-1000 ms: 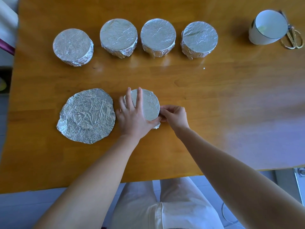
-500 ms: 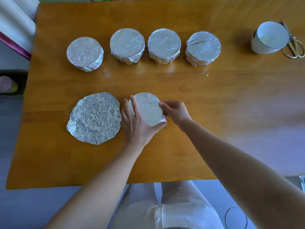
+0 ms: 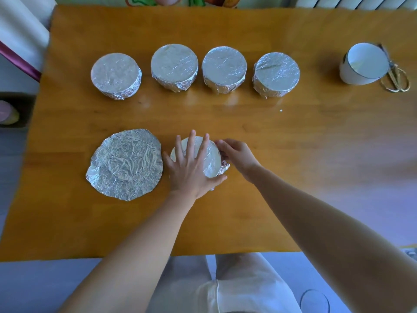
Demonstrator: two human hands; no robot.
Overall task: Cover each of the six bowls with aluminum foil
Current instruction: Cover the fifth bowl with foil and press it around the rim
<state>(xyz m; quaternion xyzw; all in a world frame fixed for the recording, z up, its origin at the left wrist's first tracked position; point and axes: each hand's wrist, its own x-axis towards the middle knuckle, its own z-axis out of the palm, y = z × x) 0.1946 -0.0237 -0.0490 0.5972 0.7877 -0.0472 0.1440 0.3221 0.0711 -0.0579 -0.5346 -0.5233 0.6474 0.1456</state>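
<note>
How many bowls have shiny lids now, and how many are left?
Four are done: the back-row bowls are wrapped tight. The fifth bowl is being done now: the left hand presses flat on its foil top while the right hand crimps the foil at its side. One is left: the white bowl at the far right is bare, and a loose foil sheet lies nearby.

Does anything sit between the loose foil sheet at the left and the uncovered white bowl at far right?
Yes. The bowl being wrapped, with the left hand and right hand on it, sits directly right of the foil sheet, and the rightmost covered bowl lies close to that line.
</note>
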